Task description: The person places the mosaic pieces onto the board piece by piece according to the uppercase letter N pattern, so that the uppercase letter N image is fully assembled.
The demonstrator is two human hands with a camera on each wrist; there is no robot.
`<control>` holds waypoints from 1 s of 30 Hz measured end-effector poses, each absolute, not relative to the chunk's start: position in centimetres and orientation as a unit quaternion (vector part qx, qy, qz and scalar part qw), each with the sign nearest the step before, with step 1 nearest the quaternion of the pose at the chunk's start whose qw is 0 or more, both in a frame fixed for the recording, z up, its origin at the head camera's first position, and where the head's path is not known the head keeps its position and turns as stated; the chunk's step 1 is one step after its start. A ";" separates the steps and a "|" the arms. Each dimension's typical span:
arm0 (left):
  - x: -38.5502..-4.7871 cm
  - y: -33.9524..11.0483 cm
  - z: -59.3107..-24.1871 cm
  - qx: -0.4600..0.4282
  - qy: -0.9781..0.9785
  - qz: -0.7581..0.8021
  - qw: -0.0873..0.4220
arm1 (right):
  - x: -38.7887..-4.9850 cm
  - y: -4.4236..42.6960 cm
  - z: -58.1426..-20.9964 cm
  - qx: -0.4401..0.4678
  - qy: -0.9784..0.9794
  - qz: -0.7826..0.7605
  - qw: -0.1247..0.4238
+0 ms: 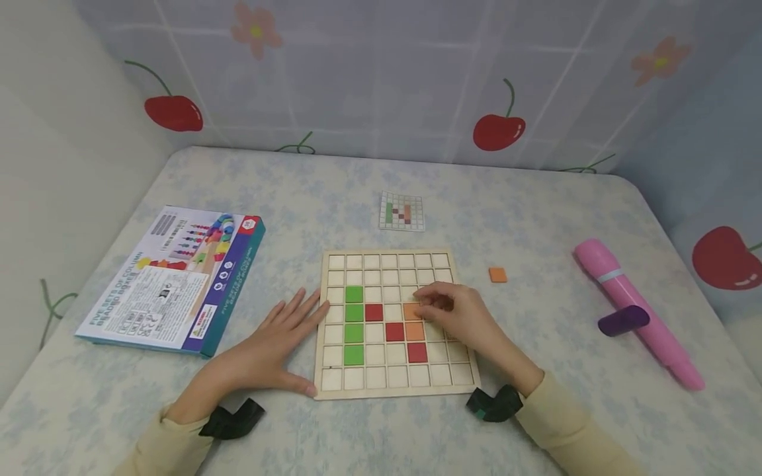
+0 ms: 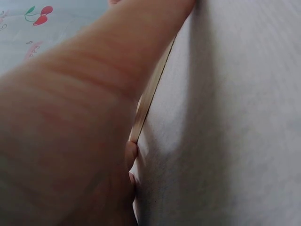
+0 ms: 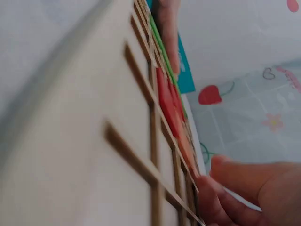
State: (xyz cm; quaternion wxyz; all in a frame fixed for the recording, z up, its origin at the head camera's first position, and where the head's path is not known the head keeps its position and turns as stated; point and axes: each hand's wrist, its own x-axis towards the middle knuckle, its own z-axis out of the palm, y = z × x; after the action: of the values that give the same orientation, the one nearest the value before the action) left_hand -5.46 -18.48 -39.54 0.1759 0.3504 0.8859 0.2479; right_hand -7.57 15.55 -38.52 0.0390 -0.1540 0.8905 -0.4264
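Note:
A wooden grid board (image 1: 332, 378) lies flat on the table, with green tiles (image 1: 354, 313) in a column, three red tiles (image 1: 395, 332) and orange tiles (image 1: 414, 331) in its cells. My right hand (image 1: 467, 314) bends over the upper orange tile (image 1: 409, 312), thumb and index finger at its right edge; the fingers partly cover it. In the right wrist view, those fingertips (image 3: 207, 188) meet the board beside the orange. My left hand (image 1: 270, 354) lies spread on the table, touching the board's left edge. Just right of the board sits a loose orange tile (image 1: 497, 274).
Behind the board lies a small pattern card (image 1: 401, 211) with coloured squares. A boxed toy set (image 1: 172, 281) occupies the left side. On the right are a pink stick-shaped object (image 1: 637, 311) and a dark purple piece (image 1: 623, 321) against it. Patterned walls border the table.

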 end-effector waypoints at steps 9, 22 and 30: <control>-5.5 -18.4 -39.6 0.346 0.887 0.250 0.178 | -9.5 22.7 -36.8 -0.034 0.933 -0.354 -0.050; -5.3 -18.5 -39.4 0.346 0.888 0.248 0.174 | -9.9 25.2 -38.3 -0.069 0.951 -0.297 -0.051; -5.5 -18.4 -39.4 0.347 0.883 0.262 0.176 | -10.1 26.0 -38.1 -0.087 0.953 -0.291 -0.010</control>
State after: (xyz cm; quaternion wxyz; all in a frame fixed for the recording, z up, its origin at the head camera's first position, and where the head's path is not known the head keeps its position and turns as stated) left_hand -5.48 -18.42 -39.38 0.1760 0.3474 0.8830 0.2618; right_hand -10.06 26.01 -38.12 -0.0102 -0.0869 0.9527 -0.2910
